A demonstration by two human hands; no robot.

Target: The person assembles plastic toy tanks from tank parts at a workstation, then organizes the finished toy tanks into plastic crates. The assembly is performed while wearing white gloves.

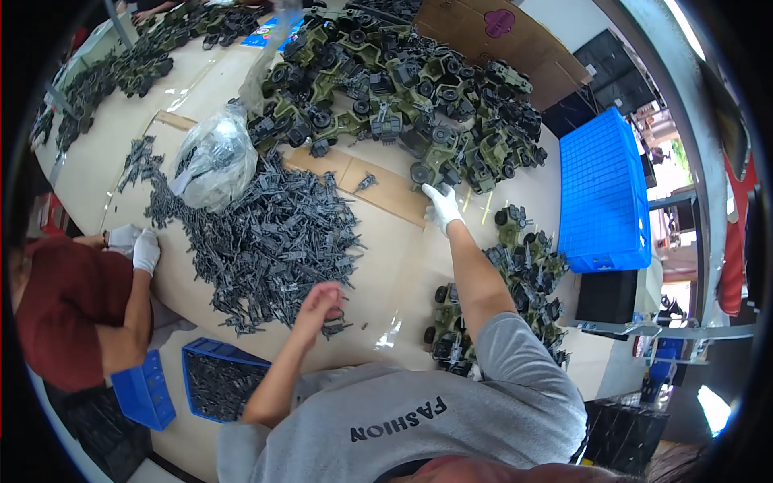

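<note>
My right hand (444, 210), in a white glove, reaches forward to the near edge of a big heap of toy vehicles. Its fingertips grip the rear end of a green toy military vehicle (440, 153) with black wheels. My left hand (321, 303) is bare, its fingers curled together at the near right edge of a pile of small grey plastic toy parts (270, 233). Whether a small part sits between those fingers cannot be made out. One loose grey part (366, 181) lies apart on a brown cardboard strip (386, 198).
More toy vehicles (527, 270) stand by my right arm. A clear plastic bag (216, 161) rests on the parts pile. Blue crates stand at right (604, 193) and lower left (145, 390). A co-worker in dark red (76, 310) works at left in white gloves. A cardboard box (499, 44) stands behind.
</note>
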